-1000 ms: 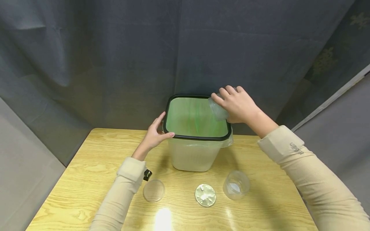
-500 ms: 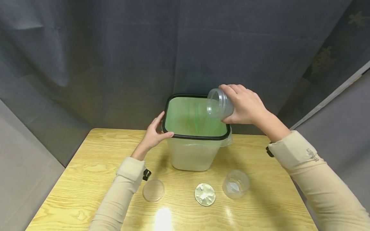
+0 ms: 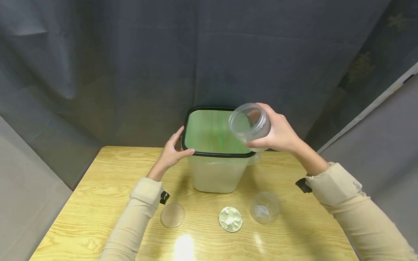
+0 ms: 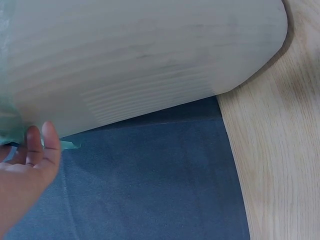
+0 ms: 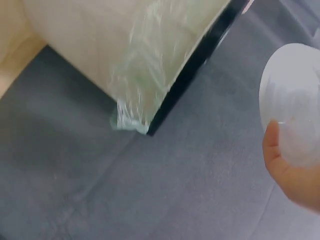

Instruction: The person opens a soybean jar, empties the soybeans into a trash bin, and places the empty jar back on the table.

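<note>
My right hand (image 3: 281,134) grips a clear plastic jar (image 3: 245,121) at the bin's right rim. The jar tilts with its open mouth toward the left, and I see nothing inside it. In the right wrist view the thumb presses the side of the jar (image 5: 292,100). My left hand (image 3: 169,154) holds the near left corner of a pale trash bin (image 3: 215,175), thumb on the black rim and fingers along the outer left side. A green bag lines the bin. From the left wrist, the left hand's fingers (image 4: 35,145) appear against the bin's wall; the bin's bottom is hidden.
On the wooden table (image 3: 117,195) before the bin lie a clear round lid (image 3: 172,215) and a shiny foil-like disc (image 3: 230,219). A second clear container (image 3: 265,207) stands to their right, something pale inside. A dark curtain (image 3: 147,72) hangs behind the table.
My right hand has turned the jar from mouth-down over the bin to a sideways tilt, its mouth coming into view, and drawn it slightly nearer. The left hand stays on the bin.
</note>
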Motion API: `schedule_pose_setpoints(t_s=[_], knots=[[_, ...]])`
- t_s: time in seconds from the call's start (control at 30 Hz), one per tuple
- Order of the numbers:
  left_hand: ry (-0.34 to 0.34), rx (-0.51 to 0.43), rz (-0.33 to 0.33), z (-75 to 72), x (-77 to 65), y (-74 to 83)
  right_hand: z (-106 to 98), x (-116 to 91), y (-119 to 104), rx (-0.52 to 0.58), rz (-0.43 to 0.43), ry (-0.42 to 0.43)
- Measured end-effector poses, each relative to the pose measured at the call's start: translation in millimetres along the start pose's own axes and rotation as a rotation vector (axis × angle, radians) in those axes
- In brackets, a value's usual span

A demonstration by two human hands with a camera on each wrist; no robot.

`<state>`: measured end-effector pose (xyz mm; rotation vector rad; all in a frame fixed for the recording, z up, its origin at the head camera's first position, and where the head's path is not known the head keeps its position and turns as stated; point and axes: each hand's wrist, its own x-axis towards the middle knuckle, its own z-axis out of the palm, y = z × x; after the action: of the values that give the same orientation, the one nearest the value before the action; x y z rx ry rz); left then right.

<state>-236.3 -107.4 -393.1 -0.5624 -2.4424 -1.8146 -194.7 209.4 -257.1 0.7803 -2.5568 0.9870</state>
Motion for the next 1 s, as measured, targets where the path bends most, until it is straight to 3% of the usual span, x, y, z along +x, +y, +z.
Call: schedule_pose_setpoints(t_s=[0.23,0.33,0.53,0.77,1.0], knots=[[0.013,-0.003,0.075,0.2,-1.3,-5.6,7.3,-13.0,-2.0,0.296,-0.025,-0.044],[0.010,-0.004,0.069,-0.5,-0.2,-5.0,13.6,-18.7,-1.9,0.437,-0.055,-0.073],[-0.002,0.012,-0.009,-2.6,0.2,2.2,29.3,-30.4,0.2,0.655,-0.099,-0.150],[-0.008,0.006,-0.012,-2.9,-9.0,29.1,54.7,-43.0,1.3,0.820,-0.155,-0.228],[-0.007,0.002,-0.004,-3.3,-9.4,33.0,78.3,-54.9,0.6,0.879,-0.164,-0.274]])
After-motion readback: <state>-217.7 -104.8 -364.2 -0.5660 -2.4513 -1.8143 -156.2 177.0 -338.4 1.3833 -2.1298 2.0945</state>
